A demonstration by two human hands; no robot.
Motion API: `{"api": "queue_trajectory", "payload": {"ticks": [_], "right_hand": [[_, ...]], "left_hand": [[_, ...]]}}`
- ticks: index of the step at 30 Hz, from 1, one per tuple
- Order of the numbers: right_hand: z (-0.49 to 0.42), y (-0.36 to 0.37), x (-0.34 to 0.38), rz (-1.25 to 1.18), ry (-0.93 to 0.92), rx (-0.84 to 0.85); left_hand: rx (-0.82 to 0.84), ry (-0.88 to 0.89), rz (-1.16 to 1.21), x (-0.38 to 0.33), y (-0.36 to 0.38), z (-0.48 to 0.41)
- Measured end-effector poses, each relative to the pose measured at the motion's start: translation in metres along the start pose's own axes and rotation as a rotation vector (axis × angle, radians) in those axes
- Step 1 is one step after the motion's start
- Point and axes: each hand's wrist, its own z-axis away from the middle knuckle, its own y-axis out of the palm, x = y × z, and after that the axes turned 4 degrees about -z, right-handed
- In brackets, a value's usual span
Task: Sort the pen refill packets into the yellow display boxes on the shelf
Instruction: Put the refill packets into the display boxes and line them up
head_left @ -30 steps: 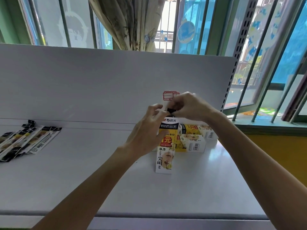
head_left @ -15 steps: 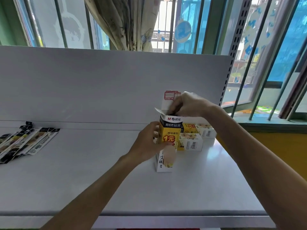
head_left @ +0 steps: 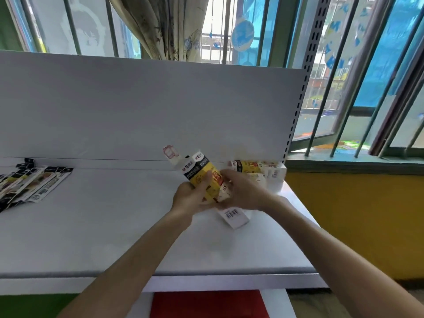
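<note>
- Pen refill packets [head_left: 29, 184] lie fanned on the white shelf [head_left: 103, 226] at the frame's left edge.
- Left hand [head_left: 191, 196] grips a tilted yellow display box [head_left: 202, 175] at centre.
- Right hand [head_left: 241, 191] clasps the same box's lower end.
- More yellow boxes [head_left: 254, 167] sit just right, against the back panel [head_left: 137, 106].

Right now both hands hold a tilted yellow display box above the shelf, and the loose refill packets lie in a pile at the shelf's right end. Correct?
Not quite. In the head view the refill packets lie at the shelf's left end. Left hand and right hand do hold the tilted yellow display box.
</note>
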Motion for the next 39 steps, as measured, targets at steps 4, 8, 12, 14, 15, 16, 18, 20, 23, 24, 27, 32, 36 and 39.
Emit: {"api": "queue_trajectory", "payload": {"ticks": [4, 8, 12, 14, 15, 16, 18, 20, 23, 24, 27, 32, 36, 39], "right_hand": [[0.003, -0.004, -0.012, 0.309, 0.086, 0.155], [0.003, 0.009, -0.022, 0.449, 0.196, 0.229], [-0.005, 0.018, 0.007, 0.191, 0.078, 0.042], [-0.014, 0.028, 0.035, 0.046, -0.032, -0.074], [-0.019, 0.035, 0.049, -0.007, -0.071, -0.106], [-0.026, 0.044, 0.065, -0.033, -0.107, -0.124], [-0.039, 0.066, 0.098, -0.054, -0.183, -0.139], [-0.051, 0.093, 0.134, -0.111, -0.249, -0.139], [-0.062, 0.137, 0.193, -0.190, -0.324, -0.107], [-0.064, 0.152, 0.213, -0.214, -0.348, -0.094], [-0.070, 0.196, 0.268, -0.265, -0.396, -0.072], [-0.078, 0.263, 0.324, -0.312, -0.348, -0.054], [-0.088, 0.297, 0.348, -0.339, -0.283, -0.024], [-0.108, 0.307, 0.360, -0.316, -0.260, -0.033]], "left_hand": [[-0.148, -0.025, -0.295, 0.021, -0.024, 0.006], [-0.333, 0.094, -0.616, 0.033, -0.062, 0.009], [-0.268, 0.235, -0.840, 0.036, -0.087, 0.019], [-0.245, 0.274, -0.882, 0.034, -0.101, 0.030], [-0.241, 0.286, -0.896, 0.033, -0.112, 0.037], [-0.240, 0.295, -0.903, 0.031, -0.125, 0.045], [-0.253, 0.311, -0.911, 0.026, -0.158, 0.061], [-0.281, 0.312, -0.931, 0.021, -0.198, 0.078], [-0.302, 0.294, -0.948, 0.014, -0.265, 0.109], [-0.306, 0.287, -0.956, 0.012, -0.287, 0.119], [-0.349, 0.278, -0.995, 0.010, -0.347, 0.148], [-0.423, 0.256, -1.018, 0.015, -0.425, 0.184], [-0.448, 0.242, -1.004, 0.021, -0.468, 0.192], [-0.452, 0.260, -1.012, 0.023, -0.489, 0.180]]}}
